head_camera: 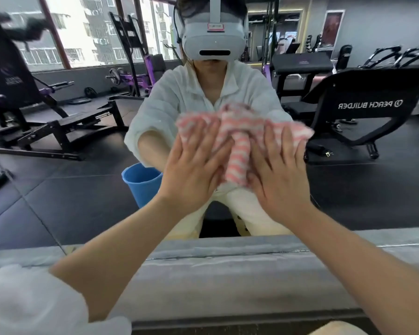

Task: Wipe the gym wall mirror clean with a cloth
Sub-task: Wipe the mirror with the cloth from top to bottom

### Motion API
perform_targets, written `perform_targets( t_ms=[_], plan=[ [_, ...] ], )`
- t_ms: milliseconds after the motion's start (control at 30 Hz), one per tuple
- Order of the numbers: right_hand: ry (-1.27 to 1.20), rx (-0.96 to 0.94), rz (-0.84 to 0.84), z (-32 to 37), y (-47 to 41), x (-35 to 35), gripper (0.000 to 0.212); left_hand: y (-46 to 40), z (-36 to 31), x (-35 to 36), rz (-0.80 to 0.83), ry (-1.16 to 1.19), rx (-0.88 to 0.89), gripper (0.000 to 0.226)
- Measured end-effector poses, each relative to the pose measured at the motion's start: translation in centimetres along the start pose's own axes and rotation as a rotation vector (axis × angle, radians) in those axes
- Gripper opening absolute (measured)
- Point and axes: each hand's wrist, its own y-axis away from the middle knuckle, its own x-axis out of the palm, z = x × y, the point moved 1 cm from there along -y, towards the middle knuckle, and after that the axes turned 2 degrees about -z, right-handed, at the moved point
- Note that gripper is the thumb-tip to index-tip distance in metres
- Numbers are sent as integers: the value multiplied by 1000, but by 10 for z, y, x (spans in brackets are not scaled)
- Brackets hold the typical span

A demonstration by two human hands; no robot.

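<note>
Blue bucket [140, 181] seen in reflection, on dark floor mats, low and left of centre; right side hidden behind left hand and forearm. Interior only partly visible; contents cannot be told.

Left hand [191, 170] flat, fingers straight and slightly spread, pressed against pink-and-white striped cloth [240, 136]. Fingertips resting on the cloth's left portion. Nothing gripped or pinched.

Right hand [279, 172] likewise flat, fingers straight and spread, pressed on the cloth's right portion. Thumb just beside the bunched middle fold of the cloth. Nothing pinched.

Cloth spread and crumpled between both palms and the wall mirror [58, 189], at mid-height of the view, slightly right of centre. Edges blurred.

Mirror filling most of the view, lower edge meeting a grey ledge [228, 274] running the full width beneath the forearms. Both forearms reaching across the ledge; white sleeve [29, 305] at lower left corner.

Reflected in the glass: person in white shirt and pale trousers, headset [214, 39] worn, seated or crouched directly opposite. Hands and cloth covering the reflected torso. Black bench machine [58, 126] with purple parts at left. Black padded machine [363, 107] with mirrored white lettering at right. Further racks and weight equipment behind. Large windows [87, 32] at upper left, buildings beyond.
</note>
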Motion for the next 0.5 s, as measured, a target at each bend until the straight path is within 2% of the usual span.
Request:
perform_targets(
  t_ms=[100, 200, 267, 300, 333, 400, 500],
  plan=[
    [8, -137, 104, 12, 61, 23, 54, 49, -19, 24, 154, -73, 240, 63],
    [24, -326, 282, 21, 130, 36, 56, 109, -38, 41, 413, -125, 486, 76],
    [-7, -414, 396, 26, 162, 37, 61, 139, -53, 45, 557, -122, 613, 56],
    [-21, -437, 443, 26, 170, 36, 63, 147, -59, 45, 604, -95, 633, 46],
    [-32, -450, 467, 25, 172, 35, 65, 149, -62, 45, 637, -58, 619, 46],
    [-41, -465, 434, 14, 159, 31, 64, 137, -65, 43, 587, -10, 555, 50],
    [-31, -364, 308, -11, 118, 19, 58, 92, -61, 33, 346, 20, 414, 51]
  ],
)
